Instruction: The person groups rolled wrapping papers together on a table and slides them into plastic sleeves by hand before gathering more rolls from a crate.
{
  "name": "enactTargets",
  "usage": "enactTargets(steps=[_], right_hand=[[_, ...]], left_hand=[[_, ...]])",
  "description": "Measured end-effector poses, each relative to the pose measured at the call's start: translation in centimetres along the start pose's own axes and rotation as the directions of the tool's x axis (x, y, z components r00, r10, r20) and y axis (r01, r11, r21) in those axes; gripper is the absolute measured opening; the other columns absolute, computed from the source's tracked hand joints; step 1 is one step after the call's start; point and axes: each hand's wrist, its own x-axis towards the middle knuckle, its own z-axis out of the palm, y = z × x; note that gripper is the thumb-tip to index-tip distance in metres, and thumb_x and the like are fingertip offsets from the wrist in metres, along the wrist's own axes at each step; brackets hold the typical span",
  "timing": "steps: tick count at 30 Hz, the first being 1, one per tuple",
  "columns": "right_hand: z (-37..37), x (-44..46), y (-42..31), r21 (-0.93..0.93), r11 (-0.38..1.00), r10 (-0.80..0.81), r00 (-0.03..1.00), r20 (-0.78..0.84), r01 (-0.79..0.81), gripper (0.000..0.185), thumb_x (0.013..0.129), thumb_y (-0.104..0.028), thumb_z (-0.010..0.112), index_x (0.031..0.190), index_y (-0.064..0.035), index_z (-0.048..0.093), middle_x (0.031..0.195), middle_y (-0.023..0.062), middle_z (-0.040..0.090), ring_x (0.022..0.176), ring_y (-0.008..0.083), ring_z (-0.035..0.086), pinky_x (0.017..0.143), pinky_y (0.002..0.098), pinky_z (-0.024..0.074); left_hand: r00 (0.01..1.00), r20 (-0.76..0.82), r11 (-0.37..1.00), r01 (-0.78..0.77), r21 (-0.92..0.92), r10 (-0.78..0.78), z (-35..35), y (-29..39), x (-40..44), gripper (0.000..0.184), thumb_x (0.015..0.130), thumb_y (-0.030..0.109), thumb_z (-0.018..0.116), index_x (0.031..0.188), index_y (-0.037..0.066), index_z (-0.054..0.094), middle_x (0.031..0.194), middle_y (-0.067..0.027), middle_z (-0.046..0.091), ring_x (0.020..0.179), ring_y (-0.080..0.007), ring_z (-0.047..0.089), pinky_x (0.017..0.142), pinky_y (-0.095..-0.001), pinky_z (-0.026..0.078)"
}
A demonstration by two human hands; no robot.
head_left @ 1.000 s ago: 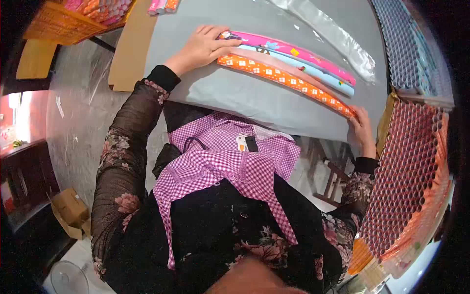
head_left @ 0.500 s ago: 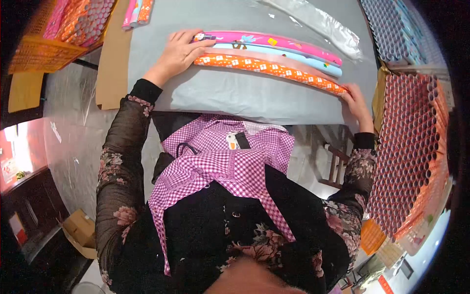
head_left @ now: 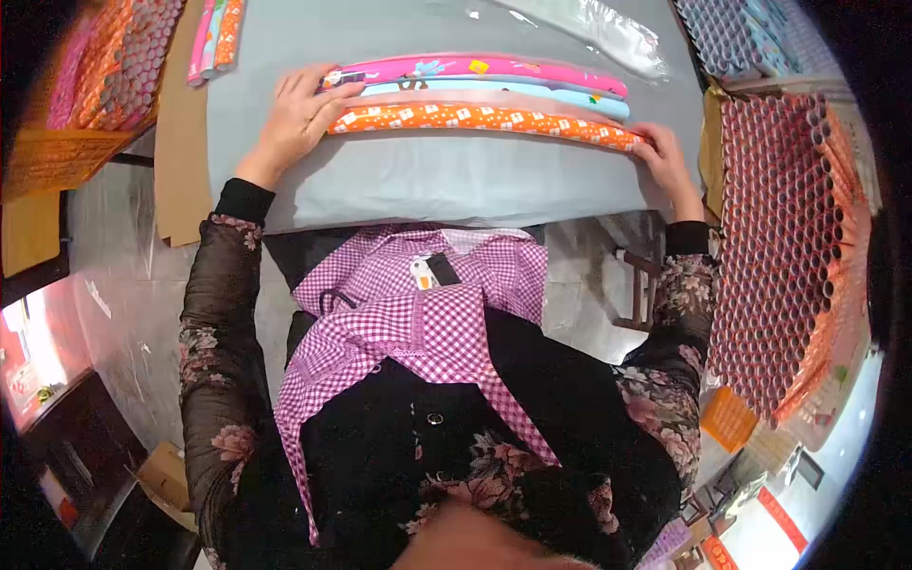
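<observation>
Three rolls of patterned wrapping paper lie side by side across the table: a pink roll (head_left: 546, 69) at the back, a light blue roll (head_left: 532, 93) in the middle and an orange roll (head_left: 475, 118) in front. Over their left ends, my left hand (head_left: 299, 119) is closed, its fingers on the pink and blue rolls and its thumb by the orange one. The right end of the orange roll is pinched in my right hand (head_left: 665, 160). Clear film seems to cover part of the rolls.
Three more rolls (head_left: 217, 38) lie at the table's (head_left: 427, 180) back left. A clear plastic sleeve (head_left: 603, 33) rests at the back. Large stacks of orange rolls (head_left: 774, 256) and blue rolls (head_left: 736, 38) stand on the right. An orange crate (head_left: 76, 157) with rolls is on the left.
The view has shifted, so the table and rolls appear farther left and more level. Both hands stay at the ends of the rolls.
</observation>
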Motion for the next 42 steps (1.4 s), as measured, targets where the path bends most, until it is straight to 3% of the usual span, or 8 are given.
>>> enactTargets(steps=[5, 11, 17, 24, 29, 33, 35, 42], right_hand=[[1.0, -0.4, -0.6, -0.030, 0.997, -0.077, 0.991, -0.113, 0.074, 0.023, 0.090, -0.018, 0.060, 0.110, -0.0079, 0.066, 0.109, 0.0125, 0.065, 0.105, 0.0318, 0.059, 0.092, 0.0416, 0.0453], [2.3, -0.4, -1.1, -0.266, 0.956, -0.186, 0.959, -0.213, 0.127, 0.024, 0.094, -0.017, 0.056, 0.113, -0.0044, 0.064, 0.109, 0.0154, 0.062, 0.103, 0.0366, 0.057, 0.089, 0.0440, 0.0442], [3.5, 0.0, 0.3, -0.225, 0.966, -0.174, 0.960, -0.218, 0.125, 0.025, 0.097, -0.018, 0.053, 0.115, -0.0031, 0.062, 0.112, 0.0177, 0.060, 0.106, 0.0367, 0.054, 0.091, 0.0441, 0.0429], [3.5, 0.2, -1.0, -0.225, 0.967, -0.173, 0.957, -0.233, 0.119, 0.023, 0.096, -0.015, 0.054, 0.115, -0.0037, 0.063, 0.112, 0.0170, 0.061, 0.107, 0.0363, 0.054, 0.094, 0.0430, 0.0438], [2.8, -0.4, 0.3, -0.158, 0.983, -0.124, 0.978, -0.166, 0.098, 0.028, 0.098, -0.016, 0.053, 0.122, -0.0035, 0.061, 0.117, 0.0177, 0.059, 0.110, 0.0350, 0.052, 0.097, 0.0416, 0.0410], [2.2, -0.9, -0.1, -0.083, 0.986, -0.153, 0.980, -0.123, 0.144, 0.037, 0.093, -0.015, 0.059, 0.128, -0.0015, 0.057, 0.123, 0.0180, 0.056, 0.114, 0.0354, 0.051, 0.101, 0.0403, 0.0396], [2.0, -0.9, -1.0, -0.142, 0.978, -0.170, 0.978, -0.123, 0.152, 0.041, 0.090, -0.013, 0.063, 0.129, -0.0011, 0.056, 0.125, 0.0184, 0.055, 0.114, 0.0350, 0.052, 0.100, 0.0391, 0.0409], [1.8, -0.4, -3.0, 0.026, 0.997, -0.065, 0.985, -0.158, 0.070, 0.033, 0.085, -0.008, 0.067, 0.116, -0.0002, 0.059, 0.107, 0.0159, 0.060, 0.100, 0.0317, 0.057, 0.089, 0.0387, 0.0459]], left_hand=[[1.000, 0.007, 1.000, -0.001, 0.021, 0.001, 0.1, -0.3, -0.1, 0.036, 0.098, 0.028, 0.046, 0.128, 0.025, 0.066, 0.134, -0.0136, 0.055, 0.123, -0.0293, 0.048, 0.107, -0.0427, 0.029], [1.000, 0.011, 1.000, 0.012, 0.014, -0.012, -0.2, 0.1, -0.1, 0.036, 0.097, 0.028, 0.047, 0.127, 0.025, 0.066, 0.134, -0.0127, 0.054, 0.122, -0.0294, 0.048, 0.106, -0.0424, 0.031], [1.000, 0.004, 0.999, 0.021, 0.038, -0.022, -0.5, 0.1, -0.3, 0.034, 0.095, 0.031, 0.053, 0.125, 0.024, 0.067, 0.134, -0.0124, 0.054, 0.123, -0.0309, 0.047, 0.107, -0.0425, 0.032], [0.998, -0.045, 0.998, -0.041, 0.056, 0.044, -0.5, 0.0, -0.6, 0.047, 0.080, 0.047, 0.070, 0.123, 0.028, 0.068, 0.132, -0.0120, 0.055, 0.123, -0.0323, 0.049, 0.106, -0.0446, 0.033], [0.999, -0.034, 0.997, -0.032, 0.076, 0.035, -0.3, 0.6, 0.0, 0.047, 0.082, 0.042, 0.070, 0.126, 0.024, 0.067, 0.136, -0.0105, 0.053, 0.125, -0.0303, 0.047, 0.106, -0.0435, 0.033], [0.999, -0.034, 0.999, -0.025, 0.037, 0.026, 0.2, 0.3, -0.2, 0.044, 0.083, 0.037, 0.068, 0.126, 0.027, 0.067, 0.136, -0.0107, 0.053, 0.125, -0.0313, 0.047, 0.106, -0.0450, 0.034], [0.998, -0.043, 0.999, -0.035, 0.040, 0.037, 0.3, 0.2, -0.3, 0.043, 0.084, 0.036, 0.067, 0.127, 0.029, 0.066, 0.137, -0.0109, 0.052, 0.125, -0.0318, 0.047, 0.106, -0.0456, 0.033], [0.999, -0.027, 0.998, -0.033, 0.047, 0.035, 0.1, -0.1, -0.6, 0.044, 0.084, 0.038, 0.068, 0.128, 0.030, 0.065, 0.137, -0.0112, 0.052, 0.125, -0.0324, 0.046, 0.107, -0.0460, 0.033]])
